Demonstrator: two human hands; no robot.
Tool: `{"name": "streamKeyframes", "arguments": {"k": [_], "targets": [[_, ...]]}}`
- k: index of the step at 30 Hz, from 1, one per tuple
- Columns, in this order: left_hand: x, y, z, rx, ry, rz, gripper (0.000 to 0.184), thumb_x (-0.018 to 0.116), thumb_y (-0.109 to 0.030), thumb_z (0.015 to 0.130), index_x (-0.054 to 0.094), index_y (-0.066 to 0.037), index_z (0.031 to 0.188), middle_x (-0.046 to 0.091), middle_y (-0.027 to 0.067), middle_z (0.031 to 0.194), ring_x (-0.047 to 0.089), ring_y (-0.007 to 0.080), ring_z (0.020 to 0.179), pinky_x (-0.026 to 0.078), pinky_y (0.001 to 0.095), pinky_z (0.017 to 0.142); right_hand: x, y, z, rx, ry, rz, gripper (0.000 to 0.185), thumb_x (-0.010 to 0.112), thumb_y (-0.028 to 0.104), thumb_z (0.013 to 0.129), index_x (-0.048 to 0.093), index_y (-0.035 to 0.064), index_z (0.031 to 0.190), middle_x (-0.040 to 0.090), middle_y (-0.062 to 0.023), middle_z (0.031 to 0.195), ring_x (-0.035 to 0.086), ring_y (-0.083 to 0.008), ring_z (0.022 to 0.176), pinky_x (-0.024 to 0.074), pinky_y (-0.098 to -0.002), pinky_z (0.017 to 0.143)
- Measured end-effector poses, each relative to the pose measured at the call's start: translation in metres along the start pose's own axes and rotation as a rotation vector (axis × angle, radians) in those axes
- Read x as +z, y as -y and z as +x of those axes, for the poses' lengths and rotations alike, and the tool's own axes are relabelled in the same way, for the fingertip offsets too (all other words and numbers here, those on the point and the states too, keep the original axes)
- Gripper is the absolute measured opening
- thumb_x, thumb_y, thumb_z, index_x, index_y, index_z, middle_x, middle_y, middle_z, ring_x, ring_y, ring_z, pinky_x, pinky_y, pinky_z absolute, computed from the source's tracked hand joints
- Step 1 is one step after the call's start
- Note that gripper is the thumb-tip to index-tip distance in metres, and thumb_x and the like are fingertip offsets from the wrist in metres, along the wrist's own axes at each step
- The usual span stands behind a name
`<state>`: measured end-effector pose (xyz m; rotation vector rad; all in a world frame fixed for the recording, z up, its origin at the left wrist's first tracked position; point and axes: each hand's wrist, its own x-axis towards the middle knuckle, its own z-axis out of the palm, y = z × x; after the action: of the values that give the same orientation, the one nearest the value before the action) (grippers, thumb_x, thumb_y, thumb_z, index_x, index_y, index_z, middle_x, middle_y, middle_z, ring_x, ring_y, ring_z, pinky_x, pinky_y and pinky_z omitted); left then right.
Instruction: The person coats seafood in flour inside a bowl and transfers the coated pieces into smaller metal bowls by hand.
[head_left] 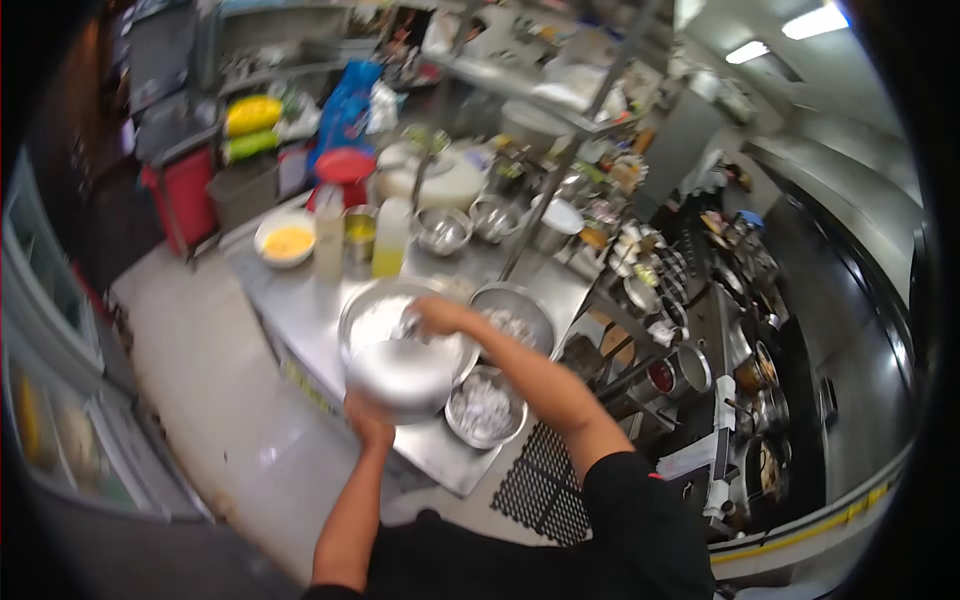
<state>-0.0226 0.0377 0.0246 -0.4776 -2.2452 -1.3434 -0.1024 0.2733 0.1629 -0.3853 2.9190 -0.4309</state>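
Observation:
My left hand (370, 418) grips the lower left rim of a metal bowl (402, 382), which is tilted and smeared by motion. This bowl is held over the near side of a large metal bowl (350, 338) containing white powder (378, 318). My right hand (434, 316) reaches across into the large bowl, fingers closed just above the powder; what they hold is blurred. To the right stands a grey metal bowl (540, 318) with pale pieces in it. Nearer me, a smaller metal bowl (484, 408) holds whitish, powder-covered pieces.
On the steel table (300, 310) stand a white bowl of yellow liquid (288, 240), squeeze bottles (392, 238) and two small metal bowls (443, 230). A shelf post (540, 205) rises at the table's far right. The stove with pans (768, 470) lies right; a black mat (545, 487) covers the floor.

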Motion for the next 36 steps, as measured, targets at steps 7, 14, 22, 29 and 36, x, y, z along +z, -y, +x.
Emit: {"name": "streamKeyframes", "arguments": {"k": [7,14,22,29,36], "targets": [[0.001,0.002,0.001,-0.063,-0.014,0.000,0.039,0.061,-0.004,0.076,0.054,0.002,0.113,0.056,0.0198,0.115,0.050,0.0375,0.111,0.037,0.0459,0.097,-0.020,0.025,-0.021,0.171,-0.236,0.243,0.032,0.069,0.014,0.072,0.066,-0.0033,0.099,0.065,-0.0266,0.095,0.064,-0.0392,0.090,0.0494,-0.0412,0.084],[-0.001,0.001,0.001,-0.071,-0.010,0.001,0.039,0.061,-0.004,0.076,0.055,0.002,0.113,0.056,0.0202,0.116,0.050,0.0372,0.112,0.037,0.0451,0.098,-0.043,0.048,-0.027,0.385,-0.165,0.437,0.045,0.075,0.012,0.066,0.063,-0.0060,0.106,0.067,-0.0241,0.097,0.065,-0.0318,0.091,0.0496,-0.0369,0.081],[-0.002,0.000,0.003,-0.074,-0.003,0.002,0.038,0.061,-0.003,0.075,0.055,0.001,0.113,0.056,0.0200,0.115,0.050,0.0371,0.112,0.037,0.0447,0.097,-0.038,0.058,-0.034,0.280,0.061,0.212,0.050,0.072,0.003,0.065,0.059,-0.0057,0.112,0.065,-0.0252,0.106,0.062,-0.0343,0.101,0.0487,-0.0380,0.088],[-0.003,-0.002,0.003,-0.081,-0.015,0.011,0.038,0.061,-0.004,0.075,0.054,0.001,0.113,0.056,0.0197,0.115,0.050,0.0370,0.112,0.037,0.0448,0.096,0.032,0.036,-0.039,0.451,0.094,-0.139,0.068,0.083,0.022,0.059,0.055,-0.0018,0.116,0.063,-0.0234,0.108,0.058,-0.0379,0.108,0.0454,-0.0414,0.095],[-0.004,-0.003,0.005,-0.084,-0.004,0.003,0.034,0.059,-0.004,0.076,0.055,0.001,0.110,0.057,0.0182,0.113,0.051,0.0362,0.112,0.037,0.0449,0.096,-0.009,0.038,-0.028,0.215,0.070,0.002,0.062,0.079,0.013,0.061,0.059,0.0047,0.119,0.062,-0.0271,0.108,0.060,-0.0399,0.103,0.0486,-0.0424,0.090]]}}
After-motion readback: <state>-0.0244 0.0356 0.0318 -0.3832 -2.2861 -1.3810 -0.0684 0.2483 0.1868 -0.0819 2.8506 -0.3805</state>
